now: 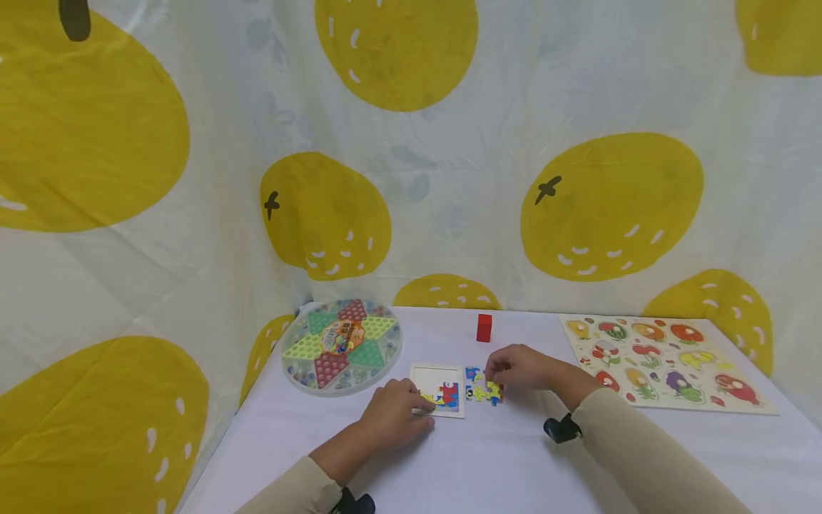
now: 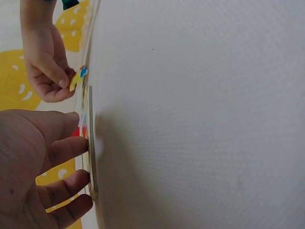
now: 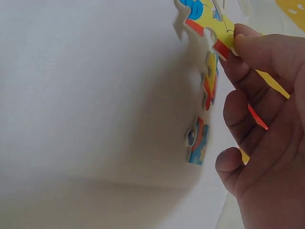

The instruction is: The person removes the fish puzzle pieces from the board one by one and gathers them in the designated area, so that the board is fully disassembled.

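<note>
A: How are the hands set?
B: The left hand (image 1: 399,415) has its fingers parted and lightly bent, touching the frame (image 1: 439,375). The right hand (image 1: 523,368) pinches a yellow piece (image 3: 224,33) between thumb and index finger, its other fingers loosely bent.
A: Where does the frame lie?
B: Between the hands, nearer the left. Inside it, red, blue and yellow parts fill some of the near side by the left fingertips; the far side shows white.
A: And the loose pieces (image 1: 474,374)?
B: Between the frame and the right hand, close by the right fingertips.
A: Farther out?
B: A red block (image 1: 484,328) stands beyond the right fingertips. A round board (image 1: 343,338) lies out past the left hand, and a fruit board (image 1: 668,364) to the right of the right hand.
A: Beyond those?
B: A curtain (image 1: 456,178) with big yellow fruit hangs behind the white table (image 1: 488,464).
</note>
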The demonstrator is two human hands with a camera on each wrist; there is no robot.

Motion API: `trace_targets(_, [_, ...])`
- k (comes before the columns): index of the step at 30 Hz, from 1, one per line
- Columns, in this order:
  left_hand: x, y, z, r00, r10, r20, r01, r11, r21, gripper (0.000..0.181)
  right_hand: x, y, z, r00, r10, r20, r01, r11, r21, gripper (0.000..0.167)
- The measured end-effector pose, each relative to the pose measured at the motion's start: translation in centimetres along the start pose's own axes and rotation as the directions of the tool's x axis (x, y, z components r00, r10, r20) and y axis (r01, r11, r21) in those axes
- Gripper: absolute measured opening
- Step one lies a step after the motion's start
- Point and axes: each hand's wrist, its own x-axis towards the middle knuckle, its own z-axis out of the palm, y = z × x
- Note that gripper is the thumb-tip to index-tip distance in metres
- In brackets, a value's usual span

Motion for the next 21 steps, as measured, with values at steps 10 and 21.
trace_targets(10, [0.12,0.08,-0.09,1.0,-0.013,0.019,0.014,1.0,-0.023,0.026,-0.5,0.42,0.04,0.999,-0.015,-0.04,0.016,1.0,0.004,0.008])
trace_targets(21, [0.05,0.3,-0.38,0.999,-0.023,0.034,0.024,0.999,-0.025,0.027,-0.5,0.54,-0.14,0.998,-0.011,-0.069,0.011,1.0,-0.001,0.011])
